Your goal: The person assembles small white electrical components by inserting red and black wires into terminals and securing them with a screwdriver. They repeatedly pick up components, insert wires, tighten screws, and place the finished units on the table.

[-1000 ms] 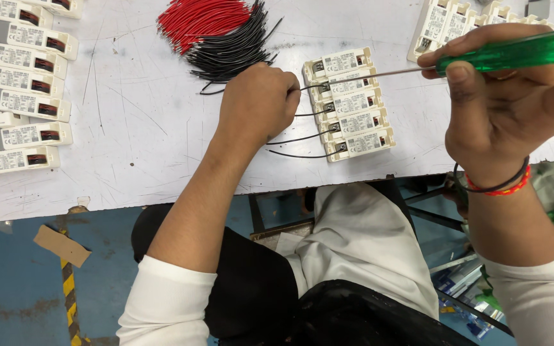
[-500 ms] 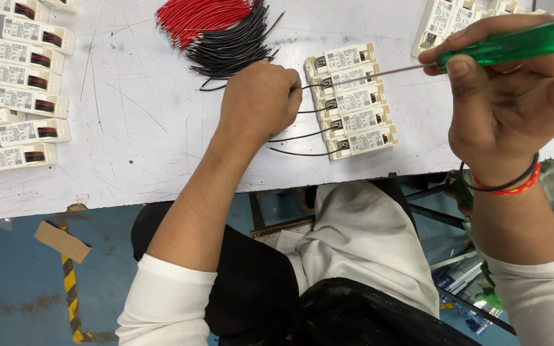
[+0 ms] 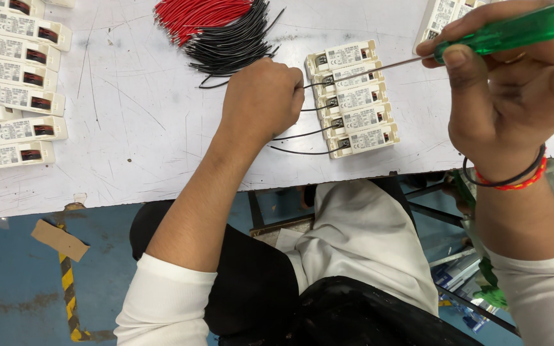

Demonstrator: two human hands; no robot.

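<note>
While the person leans over a scratched white worktable [image 3: 129, 147], the left hand [image 3: 261, 99] rests on it as a clenched fist, knuckles up, pressed against the left end of a row of five small white rectangular modules [image 3: 354, 99] lying side by side. Thin black wires [image 3: 296, 136] run from the modules' left ends toward and under the fist; whether the curled fingers pinch one of them is hidden.

The right hand [image 3: 501, 102] is raised close to the camera at the right edge, closed round the translucent green handle of a screwdriver [image 3: 514, 29]. Its thin metal shaft slants down and left to the second module from the top, where the tip meets the terminal end just beside the fist. The end of the handle is cut off by the picture's edge. A black band and a red beaded bracelet [image 3: 511, 176] circle that wrist.

Beyond the fist lies a loose bundle of cut red wires [image 3: 200, 16] over a bundle of black wires [image 3: 232, 45], their far ends cropped at the top. At the left, a column of the same white modules [image 3: 17, 96] is partly cut off; more [image 3: 440, 16] peek in at the top right behind the screwdriver. Labels are too small to read.
</note>
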